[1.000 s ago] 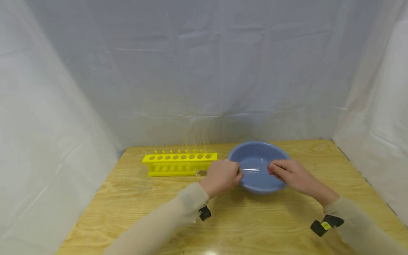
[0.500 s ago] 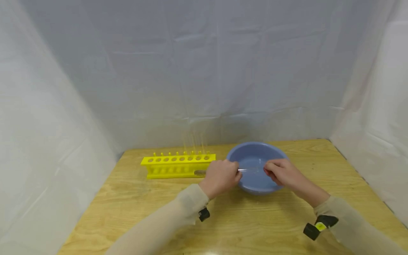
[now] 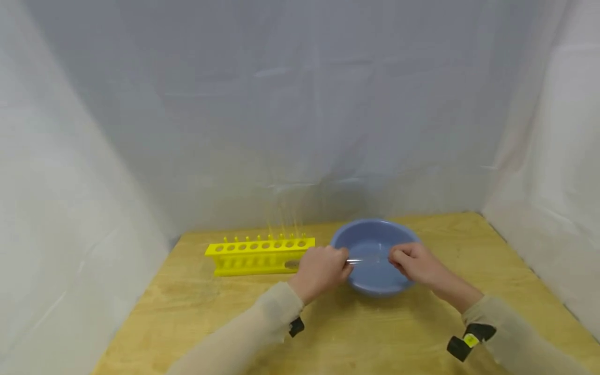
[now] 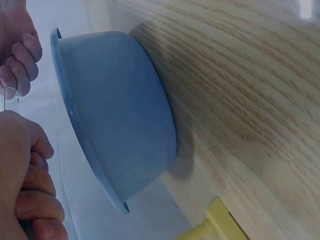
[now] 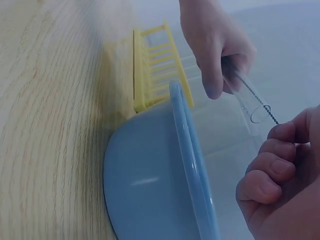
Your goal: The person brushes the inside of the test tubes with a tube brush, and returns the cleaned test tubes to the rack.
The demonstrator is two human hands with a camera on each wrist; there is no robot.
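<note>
The left hand (image 3: 321, 272) gripped a glass tube (image 5: 248, 102) over the bowl (image 4: 115, 110) near the table's (image 3: 356, 338) far edge, maybe to steady it while the right hand (image 3: 417, 265) pinched the wire (image 5: 274, 119) poking out.

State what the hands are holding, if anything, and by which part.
Left hand: a clear test tube, gripped partway along its length. Right hand: a twisted wire, pinched just outside the tube's open mouth.

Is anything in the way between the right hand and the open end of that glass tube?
Nothing visible blocks it: only the twisted wire spans the gap from the right hand into the glass tube, which the left hand grips. The blue basin sits below.
</note>
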